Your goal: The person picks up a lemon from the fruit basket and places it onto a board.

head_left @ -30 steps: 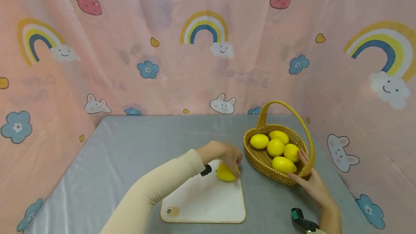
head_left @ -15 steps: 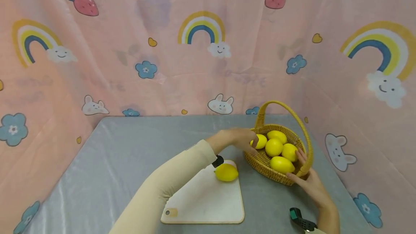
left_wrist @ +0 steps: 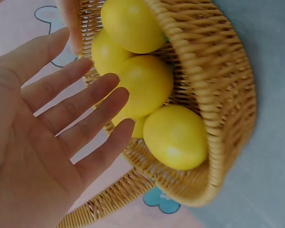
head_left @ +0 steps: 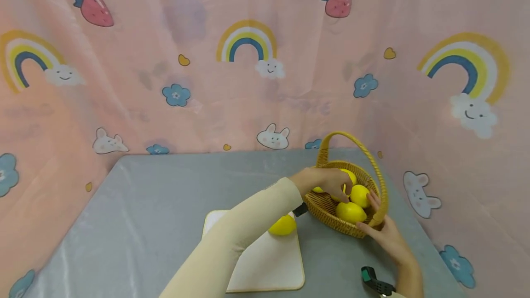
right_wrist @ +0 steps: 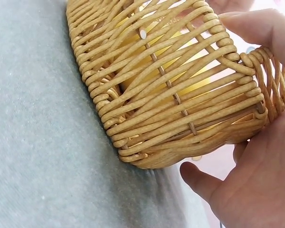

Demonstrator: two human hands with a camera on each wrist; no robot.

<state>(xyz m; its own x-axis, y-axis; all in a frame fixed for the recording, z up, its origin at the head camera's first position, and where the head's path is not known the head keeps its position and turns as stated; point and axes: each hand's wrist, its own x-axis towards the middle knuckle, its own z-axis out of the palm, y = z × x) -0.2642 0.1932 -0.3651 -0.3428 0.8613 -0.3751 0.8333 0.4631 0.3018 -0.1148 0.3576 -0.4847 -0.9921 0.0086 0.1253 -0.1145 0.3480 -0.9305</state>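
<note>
A sleeved left arm (head_left: 238, 238) extends forward; the left hand (head_left: 333, 182), fingers spread, is just beyond the gripping right hand (head_left: 391, 236).

A golden-brown oval basket of woven wicker (head_left: 327, 217), with a tall arched handle, rests on the desk (head_left: 165, 224), its mouth facing up. The right hand (head_left: 389, 236) grips its rim at the near foot of the handle. Inside, five smooth, bright yellow lemons (head_left: 351, 213) lie loosely grouped. The left hand (head_left: 331, 180), fingers apart, is over them, partly hiding some in the head view. Another yellow lemon (head_left: 283, 226) lies on its side on a white rectangular board with a tan edge (head_left: 269, 266), partly covered by the left forearm.
</note>
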